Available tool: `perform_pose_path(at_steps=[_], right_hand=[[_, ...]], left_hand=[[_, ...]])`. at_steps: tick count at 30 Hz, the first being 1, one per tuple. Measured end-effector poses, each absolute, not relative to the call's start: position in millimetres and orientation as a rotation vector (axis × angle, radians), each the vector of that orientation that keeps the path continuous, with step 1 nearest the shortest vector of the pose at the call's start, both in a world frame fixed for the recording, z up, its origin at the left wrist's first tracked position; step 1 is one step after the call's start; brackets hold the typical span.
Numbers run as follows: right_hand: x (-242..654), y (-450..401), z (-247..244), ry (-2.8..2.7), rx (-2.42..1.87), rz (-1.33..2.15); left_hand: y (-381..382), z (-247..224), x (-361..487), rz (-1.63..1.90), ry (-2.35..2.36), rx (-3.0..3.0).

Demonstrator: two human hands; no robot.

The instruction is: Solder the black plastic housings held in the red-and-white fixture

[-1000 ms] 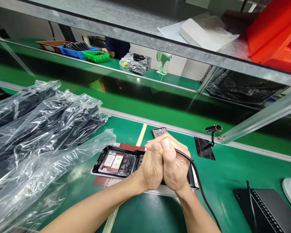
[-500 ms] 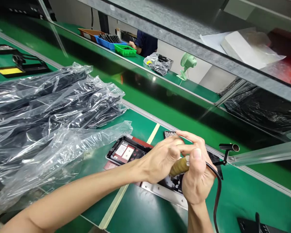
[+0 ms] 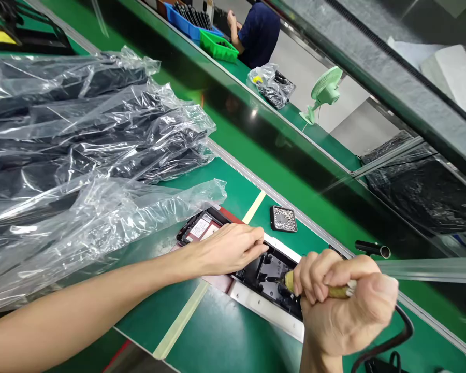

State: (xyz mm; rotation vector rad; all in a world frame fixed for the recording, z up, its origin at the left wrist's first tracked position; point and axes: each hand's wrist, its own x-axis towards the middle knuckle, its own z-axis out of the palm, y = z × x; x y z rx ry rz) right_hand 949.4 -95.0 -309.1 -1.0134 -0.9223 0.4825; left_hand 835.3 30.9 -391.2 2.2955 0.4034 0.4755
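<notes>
My right hand (image 3: 345, 300) is wrapped round a corded electric screwdriver (image 3: 289, 281) with a yellowish taped body. Its tip points left into a long black plastic housing (image 3: 252, 274), near small posts and metal parts; whether it touches a screw I cannot tell. Over the housing's middle, my left hand (image 3: 233, 247) has its thumb and fingers pinched together, and what they hold, if anything, is hidden. The housing lies between silver metal strips (image 3: 264, 305). Its left end shows a white label (image 3: 199, 228). Beyond it stands a small black tray of screws (image 3: 283, 218).
Plastic-bagged dark parts (image 3: 101, 134) are heaped on the left. A metal rail (image 3: 248, 173) edges the green conveyor belt. On the right is a short black tube on a stand (image 3: 373, 249). Across the belt are a co-worker (image 3: 258, 33), bins (image 3: 217, 45) and a green fan (image 3: 326, 88).
My hands have moved apart. The right has swung the screwdriver down to point into the housing; the left has drawn back to the left, uncovering the screw tray. The view has tilted.
</notes>
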Motion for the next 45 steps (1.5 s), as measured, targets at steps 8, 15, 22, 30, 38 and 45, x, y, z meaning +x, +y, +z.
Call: perform_pose_path(at_steps=[8, 15, 22, 30, 38, 45], right_hand=[[948.6, -96.6, -313.1, -0.971, -1.035, 0.418], [944.3, -92.1, -308.9, -1.018, -1.054, 0.391], [944.8, -92.1, -309.3, -1.035, -1.062, 0.405], [946.5, -90.7, -308.8, -1.086, -1.036, 0.424], [953.0, -93.9, -310.8, -1.144, -1.007, 0.448], [954.9, -94.9, -312.3, -1.169, -1.007, 0.469]], left_hand=[[30.7, -402.3, 834.7, 0.451, 0.297, 2.427], [29.6, -406.0, 834.9, 0.436, 0.298, 2.492], [30.0, -405.2, 835.0, 0.412, 0.295, 2.507], [30.2, -406.4, 836.1, 0.381, 0.293, 2.521], [30.0, -406.1, 836.1, 0.353, 0.298, 2.512], [30.0, -407.3, 836.4, 0.36, 0.283, 2.52]])
